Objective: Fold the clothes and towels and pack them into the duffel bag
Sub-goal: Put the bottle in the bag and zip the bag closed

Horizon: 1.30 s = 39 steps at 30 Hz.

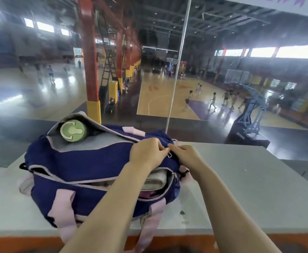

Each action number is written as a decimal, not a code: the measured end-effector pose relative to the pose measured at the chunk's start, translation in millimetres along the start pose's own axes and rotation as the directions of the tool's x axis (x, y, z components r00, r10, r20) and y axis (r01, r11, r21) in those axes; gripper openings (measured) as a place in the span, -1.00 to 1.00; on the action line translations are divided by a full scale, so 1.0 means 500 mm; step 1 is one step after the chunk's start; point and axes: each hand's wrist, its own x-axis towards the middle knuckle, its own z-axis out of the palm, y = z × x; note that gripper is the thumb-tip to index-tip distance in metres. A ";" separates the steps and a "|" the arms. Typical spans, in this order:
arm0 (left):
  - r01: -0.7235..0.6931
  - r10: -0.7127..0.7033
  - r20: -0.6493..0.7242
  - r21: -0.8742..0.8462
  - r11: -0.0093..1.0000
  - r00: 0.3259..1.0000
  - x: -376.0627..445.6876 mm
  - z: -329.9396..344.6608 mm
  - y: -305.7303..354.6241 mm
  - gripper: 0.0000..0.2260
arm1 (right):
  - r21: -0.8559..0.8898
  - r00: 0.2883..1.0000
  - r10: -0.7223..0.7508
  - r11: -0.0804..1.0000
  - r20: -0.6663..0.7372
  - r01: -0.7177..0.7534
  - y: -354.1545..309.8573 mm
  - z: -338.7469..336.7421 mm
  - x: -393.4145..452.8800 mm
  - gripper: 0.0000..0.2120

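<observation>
A navy duffel bag [87,161] with pink straps lies on a grey ledge [249,189]. Its main zipper gapes near the right end, showing a folded beige towel [156,179] and dark red cloth [149,194] beneath it. A green bottle [73,131] pokes out of a grey-lined pocket at the bag's far left. My left hand [146,154] and my right hand [185,156] meet on top of the bag's right end, fingers pinched around a small metal zipper pull [169,154]. Which hand grips the pull itself is hard to tell.
Glass panes with a metal post [178,61] stand right behind the ledge, overlooking basketball courts with people far below. An orange band [21,243] runs along the ledge's near edge. Bare grey surface stretches to the right of the bag.
</observation>
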 end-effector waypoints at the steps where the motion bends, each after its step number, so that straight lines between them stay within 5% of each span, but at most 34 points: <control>1: 0.010 -0.011 0.004 0.028 1.000 1.000 0.001 0.008 0.002 -0.71 | -0.017 1.000 -0.001 1.000 0.007 0.001 0.007 0.001 0.004 -0.73; 6: 0.073 -0.075 0.038 0.037 0.997 0.996 0.017 0.038 -0.005 -0.70 | 0.148 1.000 0.009 0.989 0.018 -0.012 0.015 0.014 0.007 -0.90; 12: 0.121 -0.129 0.116 0.077 0.990 0.985 0.020 0.050 0.002 -0.83 | 0.425 0.954 0.257 0.855 0.152 -0.298 0.028 0.021 0.004 -0.77; 17: 0.093 -0.094 -0.004 0.115 0.989 0.996 0.012 0.052 0.001 -0.80 | 0.342 0.964 0.234 0.901 0.130 -0.265 0.035 0.031 0.007 -0.63; 23: 0.046 -0.048 0.025 0.074 0.996 0.999 0.010 0.048 -0.009 -0.85 | 0.289 0.975 0.203 0.931 0.088 -0.220 0.041 0.042 0.002 -0.69; 31: 0.144 -0.139 0.081 -0.063 0.988 0.987 0.017 0.049 -0.019 -0.66 | 0.305 0.987 0.158 0.939 0.036 -0.161 0.037 0.046 -0.003 -0.82; 39: 0.145 -0.144 0.016 -0.130 0.981 0.989 0.019 0.055 -0.032 -0.83 | 0.288 0.993 0.110 0.950 0.040 -0.117 0.045 0.046 -0.003 -0.73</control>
